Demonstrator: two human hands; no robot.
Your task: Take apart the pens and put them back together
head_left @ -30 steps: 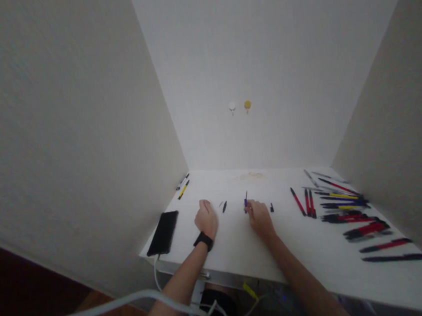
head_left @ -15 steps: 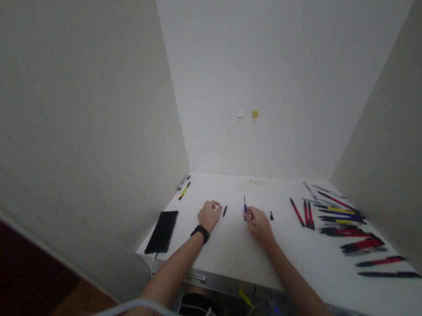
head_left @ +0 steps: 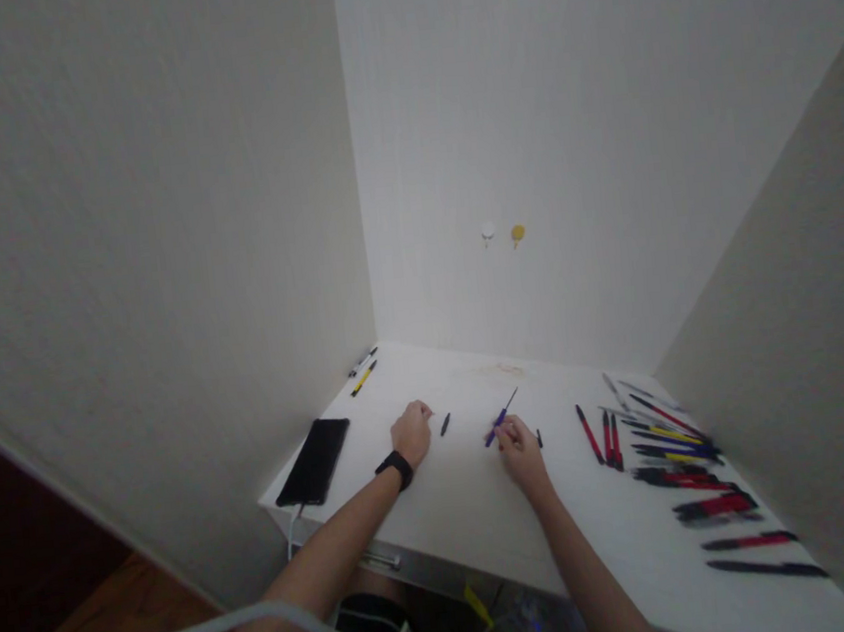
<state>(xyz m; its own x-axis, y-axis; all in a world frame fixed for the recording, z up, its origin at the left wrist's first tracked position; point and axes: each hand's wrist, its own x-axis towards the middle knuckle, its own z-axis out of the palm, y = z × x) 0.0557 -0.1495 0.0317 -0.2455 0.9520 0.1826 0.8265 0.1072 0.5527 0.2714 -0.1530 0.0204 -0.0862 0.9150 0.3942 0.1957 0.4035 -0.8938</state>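
With the fingers of our right hand [head_left: 523, 451] we are pinching a blue pen [head_left: 500, 418] above the desk [head_left: 473, 512]; those of our left hand [head_left: 411, 434] are curling together, on what we cannot tell. A black piece [head_left: 445, 424] is lying between; red pens [head_left: 608, 440] are resting farther right.

Light: dim, diffuse, source out of frame | smooth white back wall [head_left: 507, 116] reads brightest; pale grey left wall [head_left: 160, 263] dulls; dark reddish patch [head_left: 16, 550] lower left nears black | shadows faint, soft | slim blue pointed tool [head_left: 500, 417]: detail soft | wide-angle stretch toward edges
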